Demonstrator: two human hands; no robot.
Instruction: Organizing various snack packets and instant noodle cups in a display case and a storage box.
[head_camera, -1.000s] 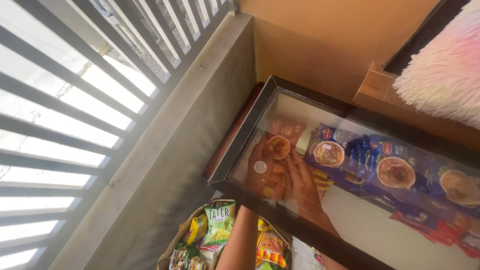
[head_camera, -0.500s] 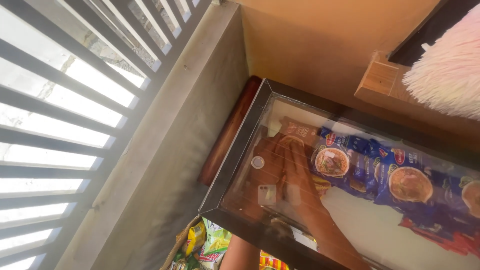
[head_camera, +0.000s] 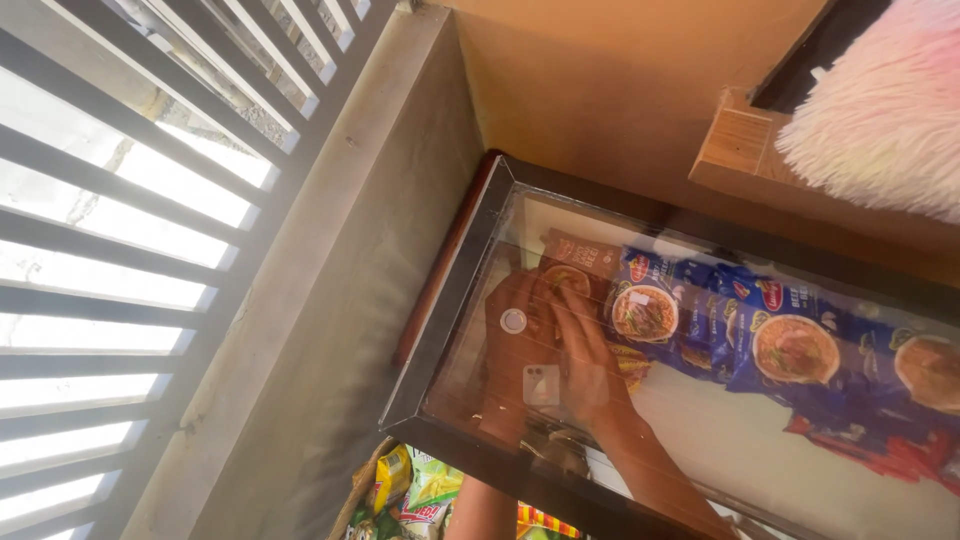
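Seen through the glass top (head_camera: 470, 330) of a dark-framed display case (head_camera: 448, 300): right hand (head_camera: 585, 360) inside, fingers (head_camera: 570, 315) spread flat on a brown noodle packet (head_camera: 575, 262) at the far left end of the shelf, not closed on it. Just beside, a row of blue noodle packets (head_camera: 740, 330). Left hand hard to make out, state unclear. Below, green snack bags (head_camera: 420, 495)

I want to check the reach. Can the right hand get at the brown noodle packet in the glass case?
Probably yes: the right hand is inside the glass case, its fingers already at the brown noodle packet, nothing between them.
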